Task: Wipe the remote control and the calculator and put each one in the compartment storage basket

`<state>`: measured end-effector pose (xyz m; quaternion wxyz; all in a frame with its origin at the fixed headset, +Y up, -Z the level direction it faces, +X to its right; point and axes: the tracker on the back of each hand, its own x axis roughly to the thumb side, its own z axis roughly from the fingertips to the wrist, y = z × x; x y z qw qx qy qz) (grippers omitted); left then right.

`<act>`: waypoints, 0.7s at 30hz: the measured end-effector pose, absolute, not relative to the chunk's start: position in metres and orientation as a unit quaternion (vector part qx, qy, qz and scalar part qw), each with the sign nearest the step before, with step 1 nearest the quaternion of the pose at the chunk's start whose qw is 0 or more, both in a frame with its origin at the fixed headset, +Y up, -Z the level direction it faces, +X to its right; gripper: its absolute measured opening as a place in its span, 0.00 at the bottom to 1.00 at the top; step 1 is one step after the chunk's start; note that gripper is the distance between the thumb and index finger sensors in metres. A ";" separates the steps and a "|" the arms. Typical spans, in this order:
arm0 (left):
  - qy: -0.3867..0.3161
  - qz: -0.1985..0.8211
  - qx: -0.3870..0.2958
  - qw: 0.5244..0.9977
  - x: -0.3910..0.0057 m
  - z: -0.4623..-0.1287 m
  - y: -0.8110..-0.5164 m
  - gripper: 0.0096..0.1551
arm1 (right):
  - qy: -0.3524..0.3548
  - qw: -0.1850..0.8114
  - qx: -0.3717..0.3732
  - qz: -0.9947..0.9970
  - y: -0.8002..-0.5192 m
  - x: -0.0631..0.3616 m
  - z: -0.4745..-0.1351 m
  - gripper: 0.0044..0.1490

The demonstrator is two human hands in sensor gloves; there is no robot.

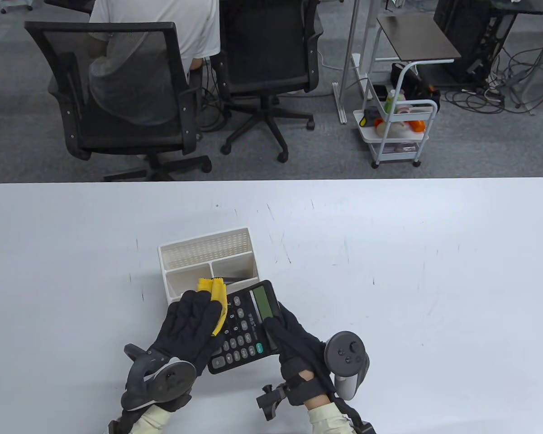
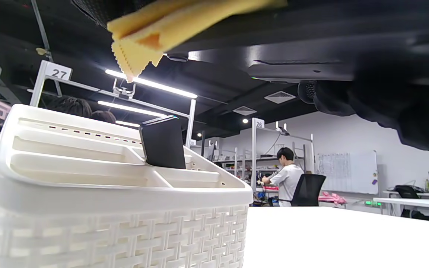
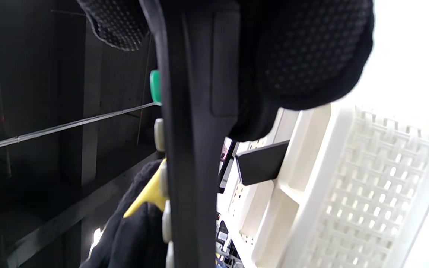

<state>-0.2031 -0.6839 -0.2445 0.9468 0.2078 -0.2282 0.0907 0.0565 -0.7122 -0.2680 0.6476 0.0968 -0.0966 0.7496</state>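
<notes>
On the white table (image 1: pixel 389 253), seen from above, the right hand (image 1: pixel 294 339) grips the right edge of the black calculator (image 1: pixel 246 327), fingers curled over beside its screen, while the left hand (image 1: pixel 190 327) presses a yellow cloth (image 1: pixel 215 303) flat-fingered onto the left half of the keys. The wiping of the calculator looks to be the step in hand; next it wants lifting and lowering into a free section of the white basket (image 1: pixel 208 248), which stands just beyond its far edge. From the left wrist, the cloth (image 2: pixel 151 33) hangs overhead under the calculator's dark underside (image 2: pixel 311 44), and the basket (image 2: pixel 117 193) sits close below with the remote control (image 2: pixel 162 141) already standing upright in one of its sections; which one I cannot tell. From the right wrist, the calculator's edge (image 3: pixel 192 149) runs between thumb and fingers (image 3: pixel 304 56), keys showing along it, with the basket (image 3: pixel 348 186) and remote (image 3: pixel 261 162) just beyond.
</notes>
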 end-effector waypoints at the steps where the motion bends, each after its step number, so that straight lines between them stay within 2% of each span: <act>1: -0.232 0.086 0.208 0.946 -0.201 -0.244 -0.684 0.33 | -0.099 0.650 0.092 0.748 -0.713 0.058 -0.268 0.40; 10: -0.310 0.043 0.215 0.925 -0.170 -0.229 -0.689 0.33 | -0.132 0.664 0.043 0.735 -0.715 0.068 -0.268 0.40; 21: -0.366 0.015 0.224 0.903 -0.143 -0.215 -0.691 0.34 | -0.096 0.655 0.078 0.745 -0.719 0.051 -0.266 0.42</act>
